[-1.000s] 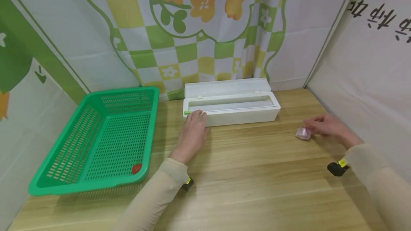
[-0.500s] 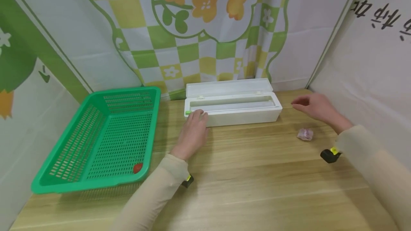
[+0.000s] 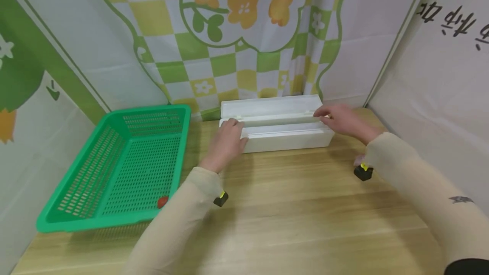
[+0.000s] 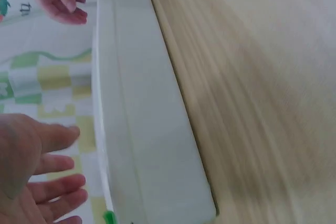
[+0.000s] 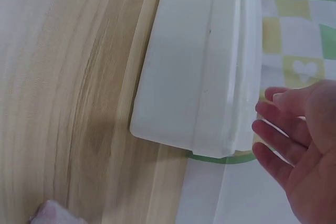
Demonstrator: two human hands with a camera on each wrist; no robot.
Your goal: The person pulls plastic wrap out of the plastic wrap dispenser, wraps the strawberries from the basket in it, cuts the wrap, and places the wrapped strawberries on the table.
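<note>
A long white box, its hinged lid raised against the curtain, stands at the back of the table. It looks like a cling film dispenser, with a small green piece at its left end in the left wrist view. My left hand is over the left end, fingers loosely bent at the top edge. Over the right end, my right hand has its fingertips near the lid's hinge line. Both wrist views show spread, relaxed fingers holding nothing. A crumpled wad of clear pinkish plastic lies on the table, partly hidden by my right wrist in the head view.
To the left is a green perforated basket with a small red strawberry-like fruit in its near corner. A patterned curtain hangs right behind the box. White fabric walls close off both sides of the wooden table.
My right hand has left the plastic wad on the table and moved left and back to the box's right end. My left hand has lifted slightly at the left end.
</note>
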